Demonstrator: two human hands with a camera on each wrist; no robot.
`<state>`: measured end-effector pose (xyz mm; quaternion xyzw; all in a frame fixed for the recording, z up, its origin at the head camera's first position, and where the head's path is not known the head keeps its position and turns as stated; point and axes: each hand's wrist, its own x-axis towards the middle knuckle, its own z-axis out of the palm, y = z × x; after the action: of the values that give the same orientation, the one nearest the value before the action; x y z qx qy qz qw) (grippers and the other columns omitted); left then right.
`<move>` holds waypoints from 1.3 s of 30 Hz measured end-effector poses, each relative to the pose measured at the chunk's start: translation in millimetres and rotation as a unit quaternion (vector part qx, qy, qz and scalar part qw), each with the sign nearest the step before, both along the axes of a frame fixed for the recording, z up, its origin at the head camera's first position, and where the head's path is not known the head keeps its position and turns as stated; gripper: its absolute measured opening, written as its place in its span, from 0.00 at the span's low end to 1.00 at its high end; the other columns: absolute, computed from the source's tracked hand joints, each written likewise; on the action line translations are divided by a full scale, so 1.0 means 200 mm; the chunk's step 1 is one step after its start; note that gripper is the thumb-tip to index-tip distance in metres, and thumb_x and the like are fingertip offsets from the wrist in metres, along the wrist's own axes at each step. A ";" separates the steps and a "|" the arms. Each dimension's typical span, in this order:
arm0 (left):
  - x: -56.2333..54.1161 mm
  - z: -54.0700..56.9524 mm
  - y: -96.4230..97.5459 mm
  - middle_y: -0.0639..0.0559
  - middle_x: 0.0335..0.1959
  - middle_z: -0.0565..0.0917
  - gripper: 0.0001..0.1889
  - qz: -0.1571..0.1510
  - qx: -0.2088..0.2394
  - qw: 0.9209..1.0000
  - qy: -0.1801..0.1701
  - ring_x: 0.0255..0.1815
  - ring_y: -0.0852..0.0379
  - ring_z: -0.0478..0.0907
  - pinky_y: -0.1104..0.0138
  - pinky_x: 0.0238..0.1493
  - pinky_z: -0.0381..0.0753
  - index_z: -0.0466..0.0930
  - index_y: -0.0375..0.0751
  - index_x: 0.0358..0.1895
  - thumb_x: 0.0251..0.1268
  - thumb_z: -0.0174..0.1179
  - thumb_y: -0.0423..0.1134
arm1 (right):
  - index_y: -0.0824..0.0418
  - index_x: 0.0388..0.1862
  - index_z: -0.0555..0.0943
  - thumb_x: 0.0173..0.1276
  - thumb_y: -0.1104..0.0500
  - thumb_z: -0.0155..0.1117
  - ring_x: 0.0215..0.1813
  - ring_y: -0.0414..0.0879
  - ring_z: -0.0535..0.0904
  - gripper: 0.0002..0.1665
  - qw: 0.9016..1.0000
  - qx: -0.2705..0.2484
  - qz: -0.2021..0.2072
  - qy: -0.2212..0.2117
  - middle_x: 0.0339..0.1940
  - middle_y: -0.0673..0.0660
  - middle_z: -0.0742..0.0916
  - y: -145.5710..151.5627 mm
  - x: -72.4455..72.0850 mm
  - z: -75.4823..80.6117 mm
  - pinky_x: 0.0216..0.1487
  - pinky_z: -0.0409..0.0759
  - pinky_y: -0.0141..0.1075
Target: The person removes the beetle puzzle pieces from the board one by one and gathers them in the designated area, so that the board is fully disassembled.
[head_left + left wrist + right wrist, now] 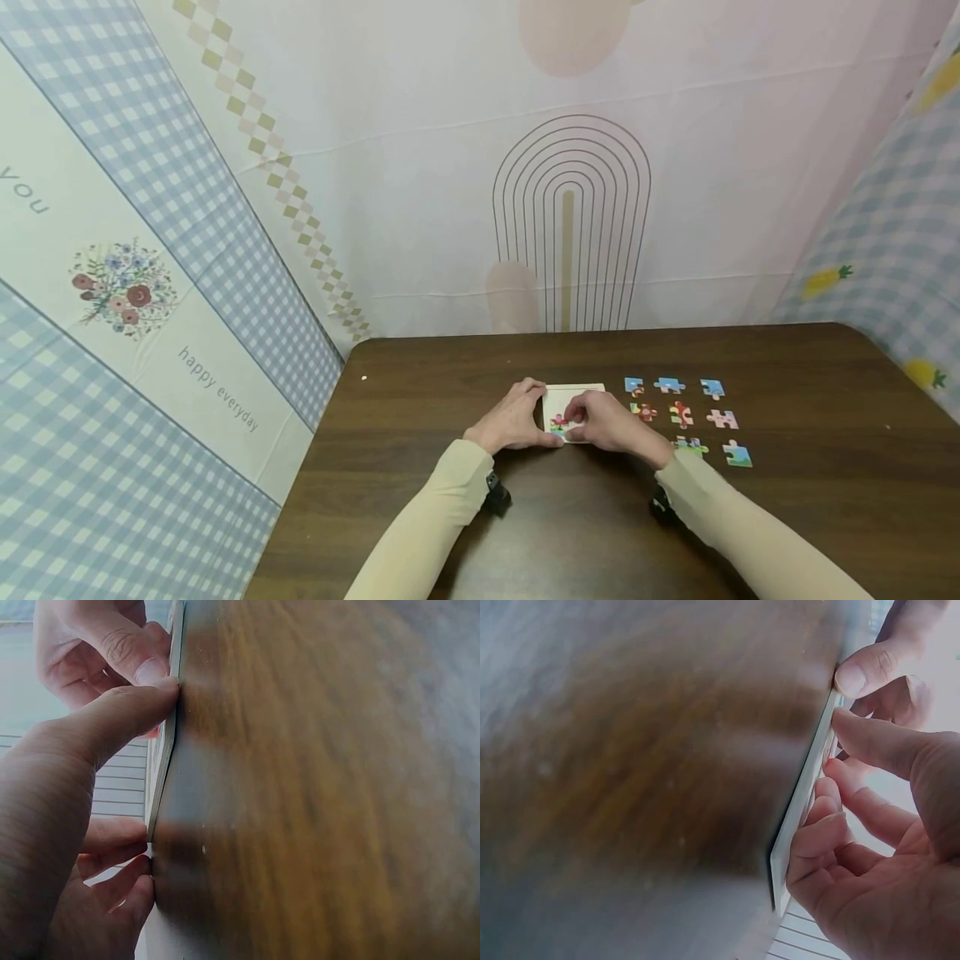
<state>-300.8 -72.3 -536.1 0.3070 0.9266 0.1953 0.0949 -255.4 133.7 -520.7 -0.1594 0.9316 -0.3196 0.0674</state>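
Note:
A white square puzzle board (561,400) lies flat on the table, with a colourful jigsaw piece (559,422) in its front left corner. My left hand (517,417) grips the board from the left, thumb along the front edge and fingers at the far left corner. Over the board, my right hand (607,421) pinches at the jigsaw piece with thumb and forefinger, partly covering it. In the right wrist view, the right hand's other fingers (817,844) curl against the board's edge (784,862). Both thumbs come close together at the front edge in the left wrist view.
Several loose jigsaw pieces lie in rows right of the board, among them a blue one (670,385), a red one (681,414) and a blue-green one (737,454). A small white speck (364,377) sits far left on the brown table (420,375). Patterned cloth (420,208) hangs behind.

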 end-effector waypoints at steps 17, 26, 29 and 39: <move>0.03 0.04 -0.01 0.47 0.77 0.74 0.49 -0.004 -0.002 1.000 0.014 0.80 0.50 0.70 0.61 0.79 0.74 0.71 0.35 0.79 0.60 0.79 0.58 | 0.65 0.41 0.84 0.58 0.74 0.76 0.37 0.40 0.80 0.14 0.999 -0.050 0.002 0.002 0.33 0.54 0.87 -0.02 0.00 -0.01 0.41 0.78 0.31; 0.03 0.03 0.00 0.46 0.78 0.73 0.50 -0.005 -0.006 1.000 0.019 0.80 0.49 0.69 0.60 0.80 0.74 0.70 0.35 0.80 0.60 0.79 0.58 | 0.66 0.41 0.87 0.58 0.72 0.80 0.36 0.40 0.80 0.13 0.999 -0.042 0.005 -0.008 0.32 0.54 0.88 -0.03 0.00 0.01 0.39 0.79 0.31; 0.03 0.04 0.00 0.47 0.79 0.73 0.50 -0.003 -0.012 1.000 0.019 0.81 0.50 0.69 0.61 0.81 0.73 0.70 0.37 0.80 0.60 0.79 0.59 | 0.65 0.40 0.87 0.58 0.71 0.81 0.35 0.40 0.79 0.12 0.999 -0.039 0.005 -0.010 0.32 0.53 0.88 -0.02 0.00 0.01 0.38 0.79 0.32; 0.02 0.04 -0.01 0.47 0.80 0.72 0.51 -0.001 -0.012 1.000 0.007 0.81 0.49 0.69 0.60 0.81 0.73 0.70 0.37 0.81 0.60 0.80 0.60 | 0.63 0.39 0.88 0.60 0.71 0.79 0.35 0.40 0.79 0.10 0.999 -0.041 -0.014 -0.019 0.31 0.52 0.88 -0.01 0.01 0.00 0.39 0.79 0.32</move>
<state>-296.1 -73.5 -528.0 0.3077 0.9293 0.1817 0.0927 -254.3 132.4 -520.4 -0.1433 0.9182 -0.3618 0.0741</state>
